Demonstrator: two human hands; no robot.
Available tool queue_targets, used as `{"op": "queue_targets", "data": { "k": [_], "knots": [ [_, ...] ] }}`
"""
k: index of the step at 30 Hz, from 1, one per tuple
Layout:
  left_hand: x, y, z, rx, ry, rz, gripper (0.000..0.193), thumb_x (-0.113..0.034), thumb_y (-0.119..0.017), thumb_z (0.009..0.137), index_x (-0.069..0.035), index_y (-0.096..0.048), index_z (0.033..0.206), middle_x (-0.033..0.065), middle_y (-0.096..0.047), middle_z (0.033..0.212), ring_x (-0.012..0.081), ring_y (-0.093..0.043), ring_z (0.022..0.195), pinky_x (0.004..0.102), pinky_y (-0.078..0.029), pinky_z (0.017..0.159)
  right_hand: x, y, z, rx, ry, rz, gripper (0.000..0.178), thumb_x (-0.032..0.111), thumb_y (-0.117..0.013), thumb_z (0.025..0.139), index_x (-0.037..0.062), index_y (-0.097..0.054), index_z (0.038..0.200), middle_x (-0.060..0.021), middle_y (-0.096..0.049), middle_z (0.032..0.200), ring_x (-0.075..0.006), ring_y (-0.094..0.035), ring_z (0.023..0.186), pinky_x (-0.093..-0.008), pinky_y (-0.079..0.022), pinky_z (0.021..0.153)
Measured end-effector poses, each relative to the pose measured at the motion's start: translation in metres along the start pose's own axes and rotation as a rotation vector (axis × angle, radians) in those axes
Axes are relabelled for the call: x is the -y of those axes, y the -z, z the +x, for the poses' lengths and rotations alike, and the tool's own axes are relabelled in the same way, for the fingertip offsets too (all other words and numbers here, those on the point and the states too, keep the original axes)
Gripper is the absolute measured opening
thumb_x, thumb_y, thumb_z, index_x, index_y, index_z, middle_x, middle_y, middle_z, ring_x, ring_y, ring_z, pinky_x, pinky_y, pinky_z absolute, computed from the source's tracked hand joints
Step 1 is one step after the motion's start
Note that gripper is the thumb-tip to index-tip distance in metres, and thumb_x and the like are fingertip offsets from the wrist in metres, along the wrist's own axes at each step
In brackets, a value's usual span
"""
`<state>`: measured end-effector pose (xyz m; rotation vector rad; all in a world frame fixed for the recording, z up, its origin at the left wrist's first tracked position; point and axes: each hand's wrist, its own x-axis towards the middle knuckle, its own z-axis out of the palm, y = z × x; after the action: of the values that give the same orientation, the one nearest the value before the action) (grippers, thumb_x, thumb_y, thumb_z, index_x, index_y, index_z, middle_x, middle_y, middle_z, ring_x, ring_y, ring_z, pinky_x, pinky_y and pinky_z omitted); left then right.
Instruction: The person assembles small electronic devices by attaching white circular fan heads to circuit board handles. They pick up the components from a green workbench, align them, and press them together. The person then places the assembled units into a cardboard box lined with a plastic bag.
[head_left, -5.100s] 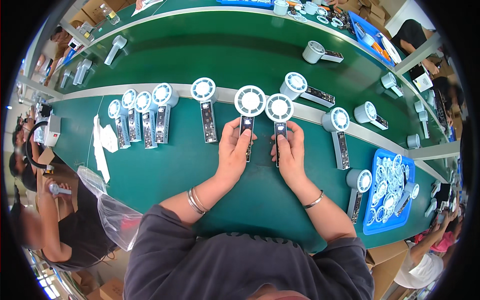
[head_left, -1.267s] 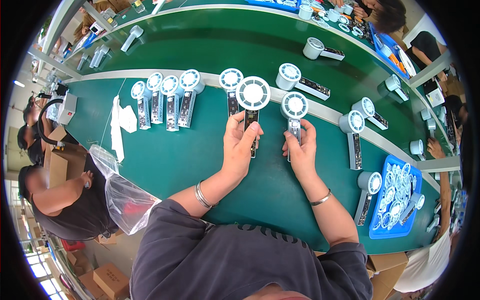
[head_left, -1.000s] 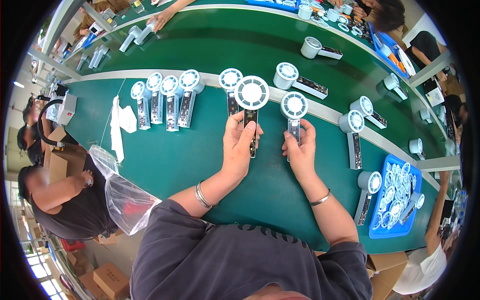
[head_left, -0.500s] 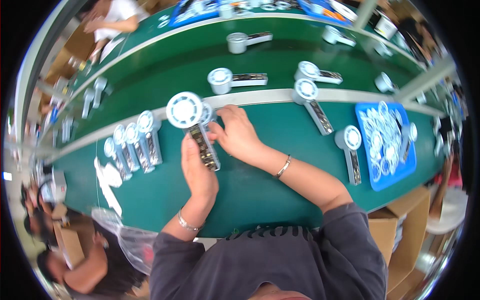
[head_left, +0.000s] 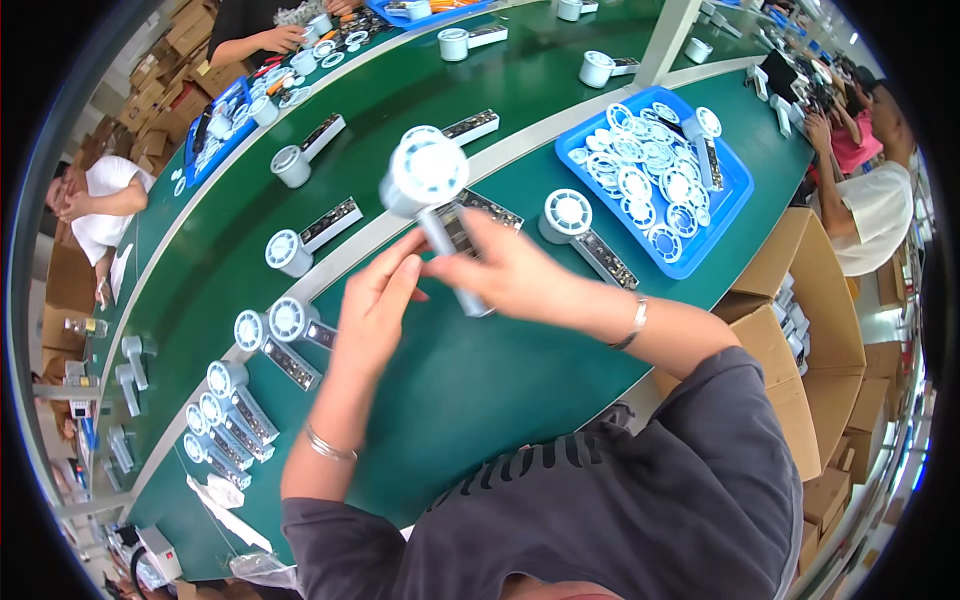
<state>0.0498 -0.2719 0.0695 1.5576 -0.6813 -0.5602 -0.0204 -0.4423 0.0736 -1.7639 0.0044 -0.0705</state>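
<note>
A pale blue handheld fan (head_left: pixel 428 165) with a round slotted head is raised over the table, its handle showing an exposed circuit board. My right hand (head_left: pixel 515 272) grips that handle. Close beside it, my left hand (head_left: pixel 372 300) has its fingers stretched toward the handle; whether they touch it I cannot tell. Behind my right hand lies another fan's handle (head_left: pixel 492 208), its head hidden by the raised fan. To the right, a similar fan (head_left: pixel 567 215) lies on the table. Two more fans (head_left: pixel 287 318) lie left of my left arm, near a close row of several fans (head_left: pixel 225 380).
A blue tray (head_left: pixel 735 215) of white rings, with one fan on top, stands at the right. Beyond a pale rail, a green belt (head_left: pixel 370 140) carries spaced-out fans. Open cardboard boxes (head_left: pixel 835 300) stand at the right. White crumpled paper (head_left: pixel 228 505) lies at left. Other people sit around.
My view has turned to the right. A fan was in my left hand before; now my right hand holds one by the handle. Two fans now lie between the row and my left arm.
</note>
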Motion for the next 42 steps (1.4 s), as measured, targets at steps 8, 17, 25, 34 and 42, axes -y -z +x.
{"op": "queue_targets", "data": {
  "k": [8,17,25,34,42],
  "knots": [
    [0.053,0.121,0.078,-0.148,0.037,1.447,0.064,-0.020,-0.072,0.069,-0.001,-0.048,0.125,0.0163,-0.052,0.123,0.0328,-0.047,0.116,0.0454,-0.039,0.095,-0.018,0.132,-0.055,-0.586,-0.076,-0.502,0.035,0.012,-0.058,0.081,-0.0071,-0.051,0.109,-0.0068,-0.057,0.078,-0.0113,-0.052,0.072,-0.0271,-0.043,0.065],
    [0.048,0.129,0.088,0.054,0.217,1.393,0.039,-0.015,-0.070,0.069,-0.004,-0.059,0.105,0.0154,-0.062,0.100,0.0344,-0.058,0.095,0.0435,-0.045,0.083,-0.076,0.135,0.003,-0.292,-0.138,-0.288,0.027,0.018,-0.054,0.081,-0.0031,-0.053,0.098,-0.0133,-0.058,0.078,-0.0202,-0.055,0.074,-0.0345,-0.044,0.068],
    [0.001,0.088,0.058,0.293,-0.067,1.343,0.024,-0.004,-0.070,0.066,-0.001,-0.059,0.087,0.0156,-0.063,0.083,0.0352,-0.058,0.085,0.0429,-0.045,0.076,-0.106,0.123,0.012,-0.402,0.023,-0.404,0.036,0.016,-0.054,0.081,-0.0050,-0.050,0.110,-0.0247,-0.060,0.086,-0.0367,-0.060,0.084,-0.0408,-0.046,0.075],
    [0.000,0.004,0.036,0.586,-0.315,1.224,0.009,-0.003,-0.061,0.071,-0.005,-0.058,0.080,0.0084,-0.056,0.075,0.0259,-0.055,0.081,0.0360,-0.040,0.079,-0.152,0.258,0.010,-0.578,-0.137,-0.681,0.038,0.025,-0.057,0.082,-0.0031,-0.053,0.107,-0.0237,-0.062,0.086,-0.0370,-0.062,0.083,-0.0417,-0.047,0.073],
    [0.025,-0.036,0.064,0.601,-0.498,1.329,0.010,-0.005,-0.052,0.076,-0.005,-0.061,0.081,0.0108,-0.053,0.081,0.0245,-0.053,0.084,0.0338,-0.039,0.079,-0.156,0.291,0.018,-0.683,-0.211,-1.039,0.029,0.022,-0.054,0.078,-0.0032,-0.056,0.093,-0.0254,-0.061,0.085,-0.0409,-0.060,0.080,-0.0470,-0.047,0.074]
  ]
}}
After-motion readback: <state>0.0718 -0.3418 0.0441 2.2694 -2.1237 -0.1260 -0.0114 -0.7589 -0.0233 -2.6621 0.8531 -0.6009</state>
